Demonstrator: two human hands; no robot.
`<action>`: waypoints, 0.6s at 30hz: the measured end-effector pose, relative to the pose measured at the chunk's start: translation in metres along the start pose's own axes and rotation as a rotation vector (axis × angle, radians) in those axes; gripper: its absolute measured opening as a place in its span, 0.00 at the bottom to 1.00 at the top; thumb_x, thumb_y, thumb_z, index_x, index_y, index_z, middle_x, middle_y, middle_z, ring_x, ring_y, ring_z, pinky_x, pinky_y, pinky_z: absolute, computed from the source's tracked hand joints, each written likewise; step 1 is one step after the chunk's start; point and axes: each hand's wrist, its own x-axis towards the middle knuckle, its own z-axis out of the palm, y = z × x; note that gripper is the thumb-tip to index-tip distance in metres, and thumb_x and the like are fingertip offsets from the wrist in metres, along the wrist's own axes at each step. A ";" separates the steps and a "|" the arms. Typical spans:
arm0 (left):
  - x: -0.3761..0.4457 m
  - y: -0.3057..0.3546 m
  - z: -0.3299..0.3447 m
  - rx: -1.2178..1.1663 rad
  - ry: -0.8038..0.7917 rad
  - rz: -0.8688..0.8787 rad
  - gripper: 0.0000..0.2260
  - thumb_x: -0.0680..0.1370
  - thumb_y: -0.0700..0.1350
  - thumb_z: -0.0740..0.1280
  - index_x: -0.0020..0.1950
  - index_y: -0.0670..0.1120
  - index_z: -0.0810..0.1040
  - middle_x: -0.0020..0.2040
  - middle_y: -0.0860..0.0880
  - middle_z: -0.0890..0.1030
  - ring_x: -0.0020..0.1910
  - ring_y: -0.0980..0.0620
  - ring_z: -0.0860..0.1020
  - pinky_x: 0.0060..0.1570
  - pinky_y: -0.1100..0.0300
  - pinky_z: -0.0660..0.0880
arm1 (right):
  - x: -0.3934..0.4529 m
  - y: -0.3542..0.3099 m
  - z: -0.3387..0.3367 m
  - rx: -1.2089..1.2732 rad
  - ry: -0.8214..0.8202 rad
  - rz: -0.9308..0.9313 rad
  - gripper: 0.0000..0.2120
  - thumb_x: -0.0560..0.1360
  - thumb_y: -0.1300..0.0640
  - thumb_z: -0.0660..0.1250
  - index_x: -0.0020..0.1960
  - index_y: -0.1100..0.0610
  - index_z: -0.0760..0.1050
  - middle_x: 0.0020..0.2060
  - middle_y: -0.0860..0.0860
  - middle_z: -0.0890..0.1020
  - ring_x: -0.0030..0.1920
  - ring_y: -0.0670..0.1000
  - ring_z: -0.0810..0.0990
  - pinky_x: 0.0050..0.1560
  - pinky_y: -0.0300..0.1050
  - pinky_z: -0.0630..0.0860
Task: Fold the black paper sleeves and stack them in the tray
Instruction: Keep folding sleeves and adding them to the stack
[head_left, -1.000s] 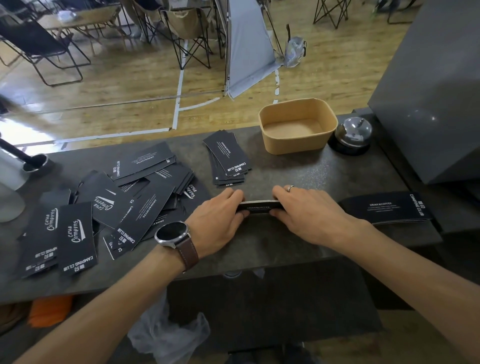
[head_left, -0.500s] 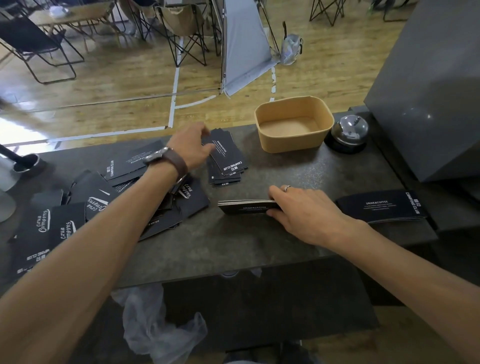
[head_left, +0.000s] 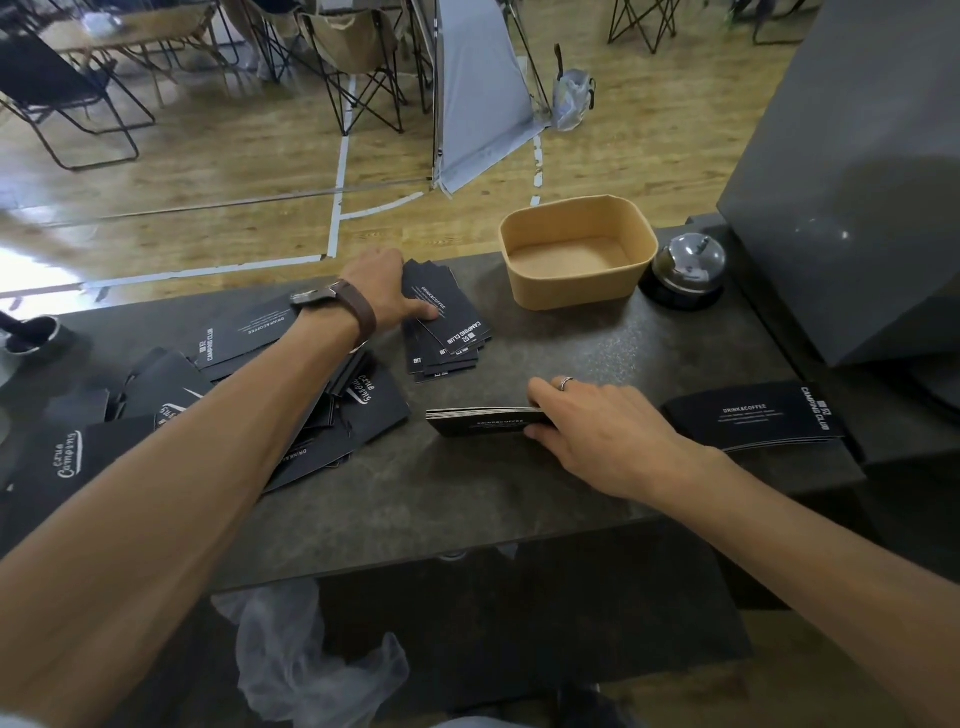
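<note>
The dark speckled worktop (head_left: 519, 493) carries all task items. The tan tray (head_left: 576, 262) stands at 1 o'clock from the worktop centre, upright, with nothing visible inside it. A chrome call bell (head_left: 687, 267) sits just beside the tray at its 3 o'clock side.

Left hand (head_left: 387, 291): extended to 11 o'clock, palm down, lying on the far-left edge of a fanned stack of folded sleeves (head_left: 449, 325). The thumb presses on the top sleeve of this stack; the remaining fingers are hidden behind the hand, so a full grip around the stack cannot be confirmed. A watch with a brown strap (head_left: 337, 306) sits on the wrist.

Right hand (head_left: 597, 431): positioned near the worktop centre, fingers curled closed on the right end of a squared bundle of sleeves (head_left: 483, 420). The bundle stands on its long edge, with its layered top edges visible. A ring (head_left: 565, 383) is on one finger.

A loose pile of unfolded sleeves (head_left: 171, 410) covers the worktop at 9 o'clock, partly under the left forearm. A separate flat stack of sleeves (head_left: 758, 418) lies at 3 o'clock, just beside the right wrist. A clear plastic bag (head_left: 311, 660) lies below the near edge of the worktop, at 6 o'clock.
</note>
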 end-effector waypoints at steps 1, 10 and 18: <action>-0.001 -0.002 -0.001 -0.028 0.023 -0.026 0.30 0.63 0.60 0.79 0.55 0.44 0.74 0.52 0.45 0.74 0.50 0.45 0.74 0.47 0.51 0.73 | 0.000 0.000 0.000 -0.003 0.001 -0.002 0.13 0.82 0.43 0.57 0.46 0.46 0.54 0.45 0.48 0.73 0.42 0.58 0.79 0.36 0.51 0.66; -0.022 -0.012 -0.016 -0.354 0.120 -0.025 0.10 0.78 0.41 0.67 0.36 0.48 0.75 0.34 0.54 0.75 0.36 0.54 0.74 0.38 0.60 0.70 | 0.001 0.001 0.000 -0.001 -0.004 0.012 0.13 0.81 0.43 0.58 0.46 0.46 0.54 0.41 0.44 0.67 0.42 0.57 0.78 0.36 0.51 0.67; -0.131 -0.016 -0.018 -0.561 -0.046 0.289 0.07 0.78 0.36 0.66 0.46 0.48 0.78 0.36 0.52 0.83 0.34 0.56 0.81 0.40 0.68 0.75 | 0.002 0.002 -0.008 0.183 0.008 0.138 0.14 0.80 0.47 0.63 0.53 0.48 0.58 0.43 0.47 0.75 0.41 0.54 0.80 0.41 0.56 0.77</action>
